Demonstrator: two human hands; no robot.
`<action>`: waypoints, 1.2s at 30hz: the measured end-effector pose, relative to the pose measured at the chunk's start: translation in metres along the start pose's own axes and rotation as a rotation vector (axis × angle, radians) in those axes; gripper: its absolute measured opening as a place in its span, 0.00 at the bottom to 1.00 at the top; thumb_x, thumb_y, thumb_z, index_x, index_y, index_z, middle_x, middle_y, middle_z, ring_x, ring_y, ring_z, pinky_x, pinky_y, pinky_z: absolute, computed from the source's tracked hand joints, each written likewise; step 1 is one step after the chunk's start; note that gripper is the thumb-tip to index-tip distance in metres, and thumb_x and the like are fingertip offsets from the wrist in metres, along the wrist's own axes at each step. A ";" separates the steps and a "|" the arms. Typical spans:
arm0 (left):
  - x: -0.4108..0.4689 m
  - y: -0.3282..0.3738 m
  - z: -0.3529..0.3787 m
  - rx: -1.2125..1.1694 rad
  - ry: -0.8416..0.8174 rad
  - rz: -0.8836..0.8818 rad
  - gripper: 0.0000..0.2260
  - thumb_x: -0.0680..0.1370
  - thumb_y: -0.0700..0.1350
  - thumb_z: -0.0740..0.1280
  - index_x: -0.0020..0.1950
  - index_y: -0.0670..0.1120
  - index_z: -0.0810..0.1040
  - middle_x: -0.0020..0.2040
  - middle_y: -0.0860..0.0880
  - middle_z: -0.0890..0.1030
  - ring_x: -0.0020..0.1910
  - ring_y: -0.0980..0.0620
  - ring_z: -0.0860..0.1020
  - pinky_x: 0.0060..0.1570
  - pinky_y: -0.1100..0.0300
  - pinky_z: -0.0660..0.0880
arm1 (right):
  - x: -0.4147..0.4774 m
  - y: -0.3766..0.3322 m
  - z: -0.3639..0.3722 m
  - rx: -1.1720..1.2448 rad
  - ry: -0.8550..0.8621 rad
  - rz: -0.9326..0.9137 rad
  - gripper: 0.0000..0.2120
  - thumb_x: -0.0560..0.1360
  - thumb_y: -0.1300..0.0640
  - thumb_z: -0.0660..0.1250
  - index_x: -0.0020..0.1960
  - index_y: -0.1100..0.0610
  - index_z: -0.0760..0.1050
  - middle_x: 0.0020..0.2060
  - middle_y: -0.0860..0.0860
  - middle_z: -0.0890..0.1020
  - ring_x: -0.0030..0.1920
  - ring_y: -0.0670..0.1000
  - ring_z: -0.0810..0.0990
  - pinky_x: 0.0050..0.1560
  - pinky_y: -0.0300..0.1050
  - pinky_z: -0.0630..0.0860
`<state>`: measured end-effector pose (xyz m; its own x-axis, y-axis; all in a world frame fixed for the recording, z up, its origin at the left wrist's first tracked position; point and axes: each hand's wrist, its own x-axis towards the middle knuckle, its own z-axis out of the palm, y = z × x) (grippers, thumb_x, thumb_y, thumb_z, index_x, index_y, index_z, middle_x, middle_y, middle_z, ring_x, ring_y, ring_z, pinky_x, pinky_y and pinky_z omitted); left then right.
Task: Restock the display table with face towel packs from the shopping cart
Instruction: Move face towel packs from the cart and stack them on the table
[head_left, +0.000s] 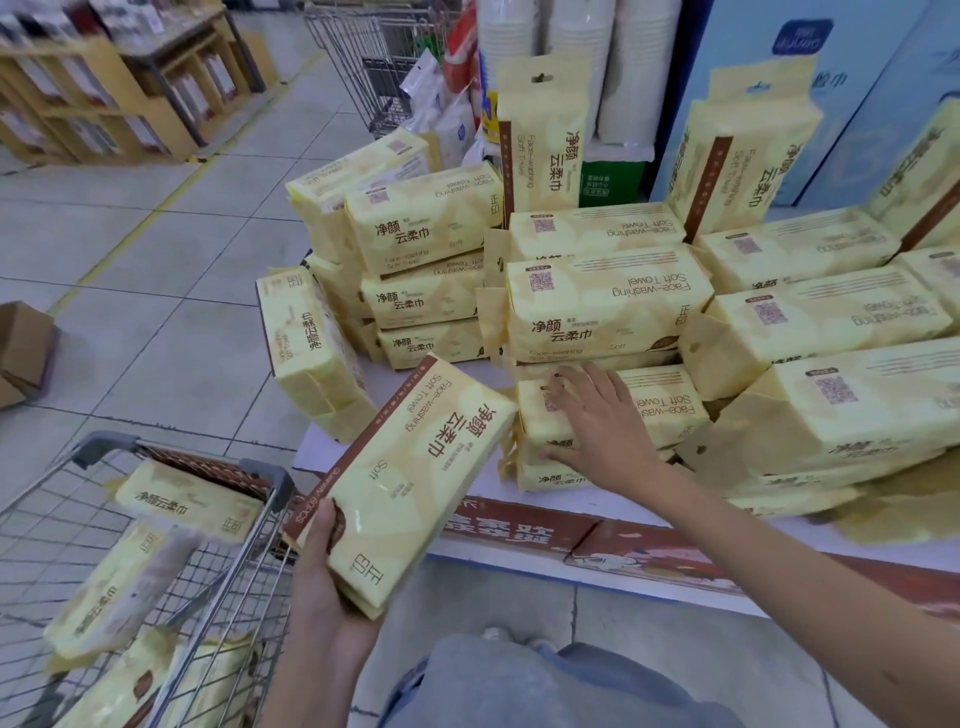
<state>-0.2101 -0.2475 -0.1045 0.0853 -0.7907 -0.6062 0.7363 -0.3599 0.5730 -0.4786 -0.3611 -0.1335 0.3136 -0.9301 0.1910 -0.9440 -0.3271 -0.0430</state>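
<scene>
Showing the display table (498, 569) from above, we see its white top loaded with yellow face towel packs. Most lie flat, with their long axes running along the table's front edge. The left stacks (426, 223) rise three packs high. Two upright packs (545, 140) stand at the back, long axes vertical.

Bare tabletop shows between the left stacks and the low front stack, and in a narrow strip along the front edge.

The shopping cart (262, 470) stands at lower left, its handle corner just beside the table's near-left corner. The cart packs (187, 499) lie inside at mixed angles. Open tiled aisle lies to the left of both.

The held pack (410, 478) hangs between cart and table, printed face up. Its long axis runs diagonally, from the near end over the cart's rim to the far end over the bare tabletop.

The left hand (322, 587) grips that pack at its near short end, thumb on top and fingers curled beneath.

The right hand (602, 431) lies with its fingers spread on the top pack (665, 405) of the low front stack. Its thumb rests against that pack's near face.
</scene>
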 end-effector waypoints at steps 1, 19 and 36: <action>0.001 -0.001 0.004 -0.018 -0.012 -0.008 0.43 0.45 0.59 0.82 0.59 0.51 0.80 0.59 0.45 0.82 0.52 0.42 0.82 0.45 0.46 0.79 | -0.006 -0.006 -0.003 0.068 0.030 0.038 0.38 0.67 0.36 0.67 0.67 0.60 0.70 0.63 0.58 0.75 0.66 0.62 0.70 0.65 0.60 0.67; 0.019 0.033 0.075 0.487 -0.492 -0.056 0.51 0.49 0.61 0.82 0.69 0.53 0.69 0.64 0.47 0.77 0.58 0.44 0.77 0.61 0.50 0.68 | 0.000 -0.026 -0.119 1.711 0.025 0.603 0.46 0.60 0.60 0.77 0.73 0.46 0.61 0.54 0.50 0.82 0.48 0.49 0.84 0.41 0.48 0.81; 0.040 0.023 0.172 0.842 -0.375 0.033 0.37 0.62 0.61 0.69 0.68 0.51 0.67 0.61 0.44 0.77 0.55 0.44 0.79 0.56 0.50 0.76 | 0.050 0.068 -0.158 0.240 -0.375 -0.103 0.49 0.65 0.50 0.76 0.74 0.37 0.48 0.67 0.47 0.68 0.64 0.48 0.66 0.56 0.38 0.60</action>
<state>-0.3049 -0.3728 -0.0205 -0.2341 -0.8629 -0.4479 -0.0069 -0.4592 0.8883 -0.5432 -0.4031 0.0280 0.4622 -0.8722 -0.1602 -0.8692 -0.4098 -0.2768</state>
